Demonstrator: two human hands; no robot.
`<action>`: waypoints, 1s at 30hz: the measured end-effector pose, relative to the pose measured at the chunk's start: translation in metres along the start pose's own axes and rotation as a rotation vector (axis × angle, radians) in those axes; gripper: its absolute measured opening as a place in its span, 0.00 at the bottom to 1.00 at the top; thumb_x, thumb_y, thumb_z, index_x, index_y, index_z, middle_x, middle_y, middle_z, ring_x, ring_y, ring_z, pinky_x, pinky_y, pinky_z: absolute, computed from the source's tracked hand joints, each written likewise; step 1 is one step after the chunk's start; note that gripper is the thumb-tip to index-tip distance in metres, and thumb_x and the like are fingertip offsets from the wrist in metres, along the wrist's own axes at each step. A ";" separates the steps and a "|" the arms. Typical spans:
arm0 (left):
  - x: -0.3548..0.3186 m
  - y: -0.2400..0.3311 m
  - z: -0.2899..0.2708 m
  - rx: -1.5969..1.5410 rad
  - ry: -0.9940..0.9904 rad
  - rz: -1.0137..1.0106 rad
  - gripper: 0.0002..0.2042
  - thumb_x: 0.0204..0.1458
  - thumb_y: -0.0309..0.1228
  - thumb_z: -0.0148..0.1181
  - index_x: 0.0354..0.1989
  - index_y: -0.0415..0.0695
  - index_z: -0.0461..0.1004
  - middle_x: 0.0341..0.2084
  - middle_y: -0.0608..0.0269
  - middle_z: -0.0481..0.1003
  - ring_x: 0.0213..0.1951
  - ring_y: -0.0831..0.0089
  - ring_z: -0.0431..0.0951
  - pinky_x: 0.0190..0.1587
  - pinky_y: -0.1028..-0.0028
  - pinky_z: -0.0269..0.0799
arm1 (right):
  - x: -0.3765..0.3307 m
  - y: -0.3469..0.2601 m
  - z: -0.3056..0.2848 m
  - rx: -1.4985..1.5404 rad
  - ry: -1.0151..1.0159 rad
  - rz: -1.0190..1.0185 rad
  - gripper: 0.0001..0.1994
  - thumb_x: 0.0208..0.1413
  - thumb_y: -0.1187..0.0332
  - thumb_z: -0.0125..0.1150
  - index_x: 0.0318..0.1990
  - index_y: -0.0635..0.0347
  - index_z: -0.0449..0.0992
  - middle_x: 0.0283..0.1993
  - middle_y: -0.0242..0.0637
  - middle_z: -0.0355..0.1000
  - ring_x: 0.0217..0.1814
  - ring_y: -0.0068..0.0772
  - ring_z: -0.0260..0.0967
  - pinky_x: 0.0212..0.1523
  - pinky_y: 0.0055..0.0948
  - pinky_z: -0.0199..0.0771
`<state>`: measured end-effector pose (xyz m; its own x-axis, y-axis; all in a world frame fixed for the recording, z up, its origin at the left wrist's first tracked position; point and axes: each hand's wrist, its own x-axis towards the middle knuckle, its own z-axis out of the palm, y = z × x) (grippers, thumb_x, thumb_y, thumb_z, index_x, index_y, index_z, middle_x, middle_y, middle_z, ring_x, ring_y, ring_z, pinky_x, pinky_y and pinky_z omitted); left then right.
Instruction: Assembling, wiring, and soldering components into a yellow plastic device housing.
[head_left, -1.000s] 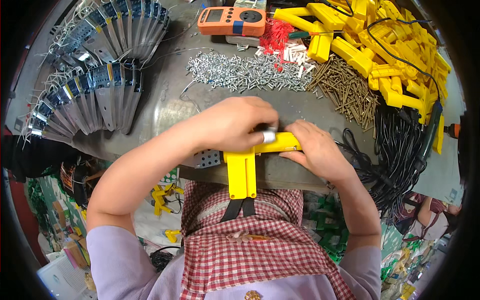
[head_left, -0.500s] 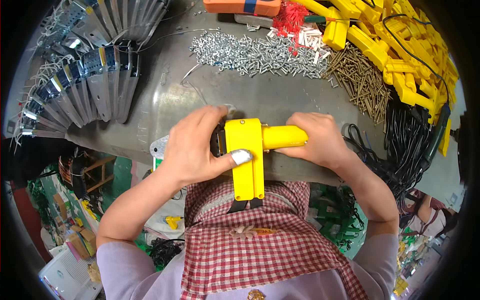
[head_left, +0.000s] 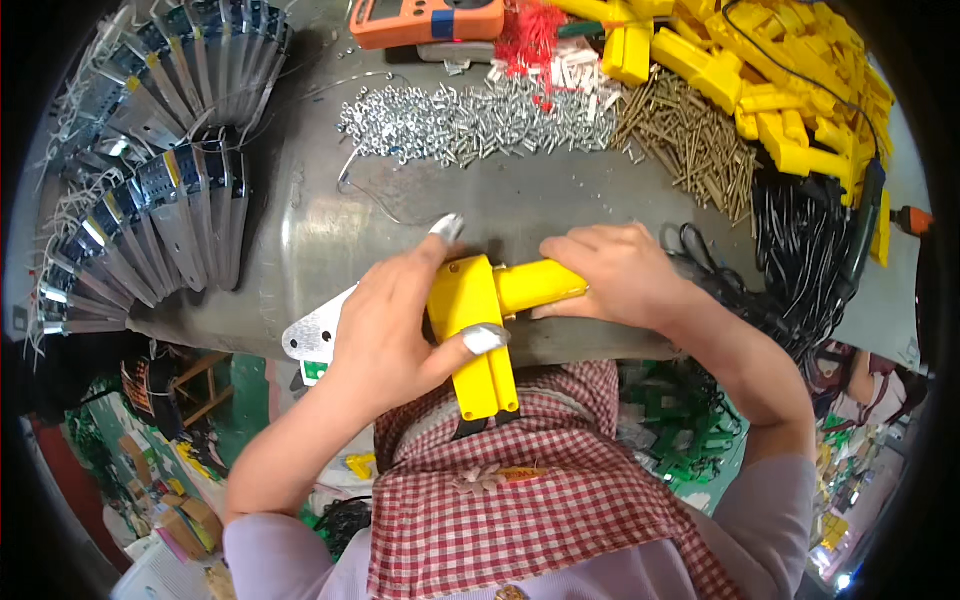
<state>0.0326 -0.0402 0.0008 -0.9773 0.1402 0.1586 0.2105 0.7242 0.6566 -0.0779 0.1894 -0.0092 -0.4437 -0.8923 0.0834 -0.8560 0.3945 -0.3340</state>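
Note:
My left hand [head_left: 395, 325] grips the body of a yellow plastic tool housing [head_left: 480, 330] at the near edge of the metal table [head_left: 330, 250], thumb laid across its front. The housing's long part points down toward my checked apron. My right hand [head_left: 615, 275] wraps the yellow handle end that sticks out to the right. Under my left hand a flat silver metal plate [head_left: 312, 335] pokes out over the table edge. A black cable hangs from the housing's lower end.
Rows of silver metal plates [head_left: 150, 190] fan out at the left. A heap of silver screws [head_left: 470, 120] and brass screws [head_left: 690, 140] lies farther back. Yellow housings [head_left: 780, 90] pile at the right beside black cables [head_left: 810, 260]. An orange meter [head_left: 430, 20] sits at the far edge.
The yellow housing has turned in my hands. My left hand has slid to cover its left side, and the silver plate now shows beneath it.

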 end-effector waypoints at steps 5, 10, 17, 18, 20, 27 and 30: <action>0.008 -0.012 0.000 -0.011 0.106 0.151 0.29 0.40 0.41 0.69 0.49 0.35 0.70 0.34 0.54 0.77 0.34 0.58 0.78 0.37 0.67 0.74 | -0.002 0.010 0.004 0.150 0.127 -0.015 0.25 0.37 0.51 0.71 0.39 0.58 0.73 0.30 0.37 0.73 0.32 0.42 0.73 0.32 0.34 0.74; 0.013 -0.015 -0.004 0.095 0.067 0.238 0.30 0.40 0.41 0.67 0.50 0.35 0.68 0.37 0.54 0.77 0.38 0.56 0.78 0.46 0.64 0.71 | 0.003 0.007 -0.003 0.198 0.033 0.027 0.27 0.35 0.55 0.73 0.43 0.61 0.74 0.34 0.40 0.74 0.37 0.44 0.73 0.37 0.35 0.73; 0.005 -0.015 0.003 -0.037 0.090 0.107 0.31 0.44 0.41 0.62 0.53 0.31 0.63 0.41 0.49 0.76 0.46 0.53 0.74 0.51 0.63 0.67 | 0.004 0.013 0.000 0.273 0.019 -0.025 0.27 0.35 0.56 0.73 0.43 0.61 0.74 0.37 0.41 0.75 0.38 0.45 0.74 0.39 0.35 0.73; 0.007 -0.016 0.001 0.027 0.084 0.191 0.31 0.44 0.41 0.62 0.53 0.31 0.63 0.41 0.50 0.77 0.46 0.52 0.74 0.51 0.62 0.67 | 0.004 0.013 -0.001 0.270 0.029 -0.034 0.27 0.35 0.56 0.73 0.42 0.60 0.74 0.36 0.41 0.75 0.38 0.45 0.73 0.39 0.35 0.73; 0.007 -0.016 0.001 0.092 0.076 0.273 0.31 0.44 0.40 0.62 0.53 0.32 0.63 0.40 0.51 0.77 0.46 0.50 0.74 0.50 0.61 0.67 | 0.003 0.012 0.001 0.270 0.038 -0.044 0.26 0.34 0.56 0.73 0.42 0.60 0.74 0.36 0.40 0.75 0.38 0.45 0.73 0.39 0.35 0.73; 0.015 -0.009 -0.007 0.331 -0.063 0.265 0.33 0.44 0.48 0.59 0.55 0.39 0.62 0.57 0.53 0.65 0.54 0.50 0.65 0.56 0.58 0.59 | 0.006 0.003 0.002 0.023 0.040 0.038 0.24 0.40 0.54 0.69 0.39 0.58 0.67 0.31 0.38 0.72 0.35 0.43 0.73 0.33 0.38 0.73; 0.037 0.012 -0.020 0.526 -0.099 0.355 0.36 0.43 0.52 0.60 0.56 0.40 0.60 0.61 0.50 0.58 0.55 0.47 0.63 0.56 0.56 0.58 | 0.008 0.005 0.003 -0.029 0.002 0.059 0.25 0.42 0.50 0.66 0.40 0.59 0.66 0.30 0.40 0.72 0.35 0.44 0.73 0.32 0.39 0.73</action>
<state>-0.0001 -0.0399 0.0294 -0.8530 0.4757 0.2147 0.5069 0.8532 0.1233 -0.0851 0.1834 -0.0134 -0.4945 -0.8667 0.0659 -0.8356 0.4531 -0.3107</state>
